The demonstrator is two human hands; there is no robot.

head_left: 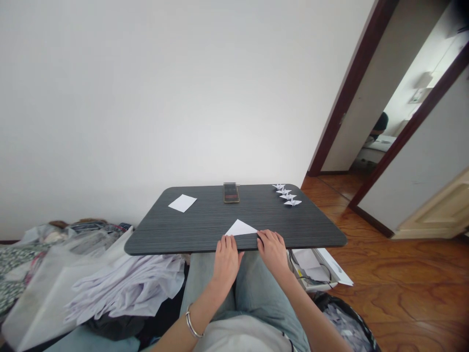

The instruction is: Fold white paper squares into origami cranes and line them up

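Observation:
A white paper folded into a triangle lies at the near edge of the dark wood-grain table. My left hand rests with its fingers stretched flat on the triangle's left corner. My right hand lies beside it with fingers pressed flat at the triangle's right corner. A silver bangle sits on my left wrist. Neither hand grips anything.
A white paper sheet lies at the table's far left, a phone at the far middle, several folded paper cranes at the far right. Crumpled white paper and bags pile left of my legs; a box sits right.

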